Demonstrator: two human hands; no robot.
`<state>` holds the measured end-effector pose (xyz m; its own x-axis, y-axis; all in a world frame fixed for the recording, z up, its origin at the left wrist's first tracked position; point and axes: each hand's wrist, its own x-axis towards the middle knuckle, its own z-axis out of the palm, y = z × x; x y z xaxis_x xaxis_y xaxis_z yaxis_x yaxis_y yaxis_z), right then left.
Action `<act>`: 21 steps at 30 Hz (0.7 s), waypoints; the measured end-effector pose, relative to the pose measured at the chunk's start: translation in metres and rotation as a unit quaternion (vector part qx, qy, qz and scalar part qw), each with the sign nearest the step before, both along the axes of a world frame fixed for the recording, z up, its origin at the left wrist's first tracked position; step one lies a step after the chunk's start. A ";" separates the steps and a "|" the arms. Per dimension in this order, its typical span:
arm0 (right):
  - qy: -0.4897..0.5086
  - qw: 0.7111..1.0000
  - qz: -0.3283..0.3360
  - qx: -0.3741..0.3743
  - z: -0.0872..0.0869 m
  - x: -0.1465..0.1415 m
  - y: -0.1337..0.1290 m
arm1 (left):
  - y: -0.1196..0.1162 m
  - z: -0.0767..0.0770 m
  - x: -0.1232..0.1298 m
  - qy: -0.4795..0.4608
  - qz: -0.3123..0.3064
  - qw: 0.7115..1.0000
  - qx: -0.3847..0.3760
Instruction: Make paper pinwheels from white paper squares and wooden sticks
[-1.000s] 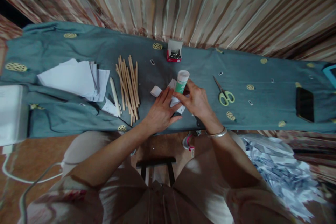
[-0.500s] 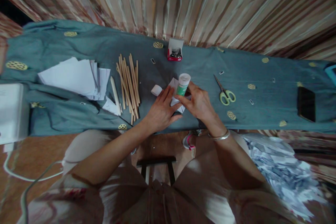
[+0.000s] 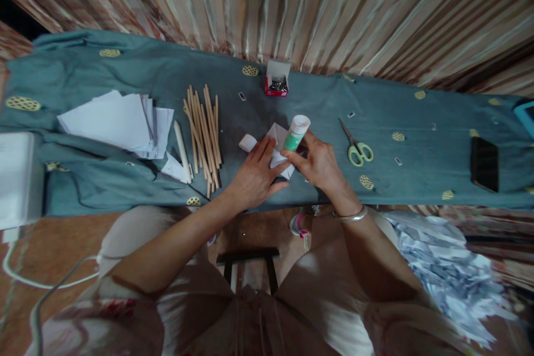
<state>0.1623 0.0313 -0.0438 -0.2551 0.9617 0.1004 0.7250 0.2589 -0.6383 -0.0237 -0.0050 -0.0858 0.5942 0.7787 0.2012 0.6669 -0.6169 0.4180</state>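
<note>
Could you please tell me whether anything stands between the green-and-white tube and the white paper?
Nothing visible stands between the tube and the white paper. The left hand covers part of the paper, beside the tube. The right hand hides the tube's lower end, so any contact there is unclear.

A long table (image 3: pixel 421 172) is draped in patterned teal cloth (image 3: pixel 321 100). Around the folded white paper (image 3: pixel 278 132) laid near its middle, a small white cap (image 3: pixel 247 143) is set close at nine o'clock, with tan sticks (image 3: pixel 208 139), a white rod (image 3: pixel 181 147) and stacked sheets (image 3: pixel 112 122) farther out. An open red box (image 3: pixel 276 89) is placed at twelve; green-handled scissors (image 3: pixel 354 145) and, well beyond, a black phone (image 3: pixel 484 164) are laid at three.
</note>
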 end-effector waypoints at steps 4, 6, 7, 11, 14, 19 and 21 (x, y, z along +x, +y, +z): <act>0.002 1.000 -0.007 0.001 -0.001 0.001 0.000 | 0.000 -0.001 0.000 -0.003 0.000 1.000 0.002; 0.003 1.000 -0.009 -0.001 -0.001 0.002 0.000 | 0.000 -0.001 -0.001 -0.001 0.001 1.000 0.002; 0.004 1.000 -0.011 -0.003 -0.001 0.002 -0.001 | 0.000 -0.001 -0.001 -0.001 0.001 1.000 0.002; 0.009 1.000 -0.019 0.001 -0.004 0.003 -0.001 | 0.000 -0.002 0.000 -0.003 0.002 1.000 0.002; 0.016 1.000 -0.019 0.016 -0.006 0.004 0.000 | 0.000 -0.002 0.000 -0.003 0.000 1.000 0.004; 0.026 0.999 -0.025 0.029 -0.009 0.003 0.002 | 0.000 -0.002 -0.001 -0.006 -0.004 1.000 0.002; 0.027 0.999 -0.028 0.030 -0.010 0.002 0.003 | 0.000 -0.002 -0.001 -0.003 -0.005 1.000 0.002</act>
